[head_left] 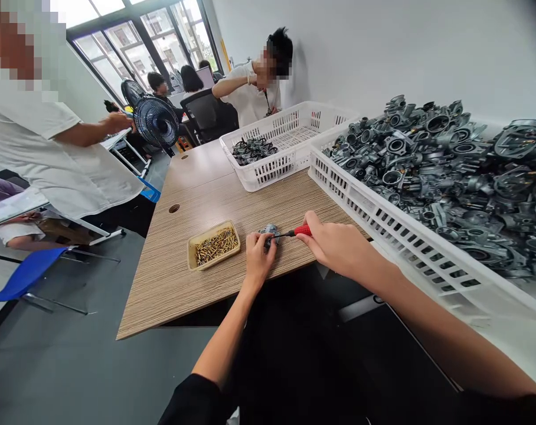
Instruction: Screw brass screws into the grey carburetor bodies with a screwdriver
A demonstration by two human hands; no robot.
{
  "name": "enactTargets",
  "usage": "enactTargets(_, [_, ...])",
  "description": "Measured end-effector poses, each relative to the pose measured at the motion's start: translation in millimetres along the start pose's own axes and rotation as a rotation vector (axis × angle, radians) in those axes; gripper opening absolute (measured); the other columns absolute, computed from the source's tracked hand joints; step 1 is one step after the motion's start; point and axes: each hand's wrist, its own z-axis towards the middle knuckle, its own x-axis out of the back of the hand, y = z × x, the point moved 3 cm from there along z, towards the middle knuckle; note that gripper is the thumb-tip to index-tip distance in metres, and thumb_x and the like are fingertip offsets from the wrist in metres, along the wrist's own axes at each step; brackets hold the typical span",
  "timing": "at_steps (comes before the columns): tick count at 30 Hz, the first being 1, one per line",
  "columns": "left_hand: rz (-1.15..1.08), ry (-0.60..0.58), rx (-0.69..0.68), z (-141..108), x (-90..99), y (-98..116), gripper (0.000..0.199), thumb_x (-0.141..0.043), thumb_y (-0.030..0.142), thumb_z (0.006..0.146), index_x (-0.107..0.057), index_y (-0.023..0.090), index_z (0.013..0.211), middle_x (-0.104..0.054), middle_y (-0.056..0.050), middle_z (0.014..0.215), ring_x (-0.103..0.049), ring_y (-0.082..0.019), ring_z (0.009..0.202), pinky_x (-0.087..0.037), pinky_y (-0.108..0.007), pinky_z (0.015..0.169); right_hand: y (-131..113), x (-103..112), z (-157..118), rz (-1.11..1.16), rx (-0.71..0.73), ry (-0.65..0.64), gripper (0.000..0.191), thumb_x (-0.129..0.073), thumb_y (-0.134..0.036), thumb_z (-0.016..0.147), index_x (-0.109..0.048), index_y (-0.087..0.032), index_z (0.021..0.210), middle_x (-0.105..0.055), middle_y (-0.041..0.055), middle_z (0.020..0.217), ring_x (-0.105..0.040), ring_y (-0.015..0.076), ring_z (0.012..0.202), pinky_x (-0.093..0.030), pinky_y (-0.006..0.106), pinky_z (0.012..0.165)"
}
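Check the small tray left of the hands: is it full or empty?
Partly full. The small tray on the table holds a loose layer of brass-coloured screws, below its rim, with bare floor at its near edge.

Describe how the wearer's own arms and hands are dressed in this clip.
Both hands, left hand and right hand, are bare: no gloves, and no rings or watch in view. The forearms are uncovered. Dark, apparently black, sleeves show only near the bottom edge, pushed up around the elbows.

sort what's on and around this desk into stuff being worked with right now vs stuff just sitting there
In use: left hand on small metal part; right hand holding red-handled screwdriver; tray of brass screws.
Lying about: full crate of castings, far basket, fan, blue chair.
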Motion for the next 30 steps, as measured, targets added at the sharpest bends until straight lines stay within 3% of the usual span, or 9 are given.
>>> enactTargets(5, [-0.005, 0.0, 0.003, 0.2, 0.3, 0.3, 0.015, -0.061, 0.026, 0.096, -0.069, 0.024, 0.109, -0.056, -0.006, 0.095, -0.055, -0.021, 0.093, -0.05, -0.037, 0.087, -2.8, -0.9, -0.8, 0.169, 0.164, -0.004, 0.017, -0.039, -0.03, 0.105, -0.042, -0.021, 0.119, -0.073, 0.0089, 0.103, -0.073, 0.0244, 0.088, -0.038, 0.026, 0.062])
enactTargets(11, [0.001, -0.006, 0.004, 0.8, 1.8, 2.2, 0.015, -0.062, 0.024, 0.096, -0.069, 0.024, 0.108, -0.057, -0.006, 0.095, -0.055, -0.021, 0.092, -0.049, -0.037, 0.087, -0.7, -1.4, 2.2, -0.006, 0.0, 0.05, 0.03, -0.034, -0.046, 0.107, -0.046, -0.019, 0.11, -0.072, 0.0086, 0.081, -0.072, 0.0276, 0.072, -0.032, 0.029, 0.056])
enactTargets(16, [-0.007, -0.001, -0.003, 0.5, 2.2, 2.7, 0.015, -0.062, 0.024, 0.096, -0.069, 0.023, 0.108, -0.056, -0.006, 0.095, -0.054, -0.021, 0.092, -0.049, -0.037, 0.087, -4.3, -2.5, 0.8, 0.172, 0.181, 0.034, 0.015, -0.04, -0.031, 0.106, -0.041, -0.021, 0.118, -0.073, 0.0075, 0.104, -0.073, 0.023, 0.088, -0.036, 0.026, 0.061])
enactTargets(21, [-0.012, 0.008, -0.003, 0.4, 1.7, 2.3, 0.015, -0.062, 0.024, 0.096, -0.069, 0.022, 0.108, -0.057, -0.006, 0.096, -0.054, -0.021, 0.094, -0.049, -0.037, 0.088, 0.0, -4.3, 2.2, -0.009, 0.005, 0.061, 0.03, -0.034, -0.046, 0.107, -0.043, -0.019, 0.111, -0.071, 0.0077, 0.082, -0.071, 0.027, 0.071, -0.031, 0.028, 0.056])
enactTargets(26, [-0.015, 0.008, 0.005, 0.3, 1.3, 2.2, 0.015, -0.062, 0.024, 0.096, -0.069, 0.023, 0.109, -0.057, -0.005, 0.095, -0.055, -0.021, 0.094, -0.049, -0.037, 0.088, -0.5, -5.1, 1.8, 0.121, 0.137, 0.044, 0.017, -0.038, -0.036, 0.107, -0.04, -0.021, 0.114, -0.073, 0.0068, 0.094, -0.072, 0.0242, 0.079, -0.031, 0.027, 0.057])
enactTargets(30, [-0.016, 0.006, 0.007, 0.2, 1.5, 2.4, 0.015, -0.062, 0.024, 0.095, -0.069, 0.024, 0.108, -0.057, -0.005, 0.095, -0.055, -0.021, 0.094, -0.048, -0.037, 0.088, 1.6, -5.1, 4.3, -0.044, -0.001, 0.061, 0.031, -0.032, -0.046, 0.107, -0.043, -0.018, 0.112, -0.071, 0.0084, 0.078, -0.071, 0.0284, 0.069, -0.027, 0.029, 0.054])
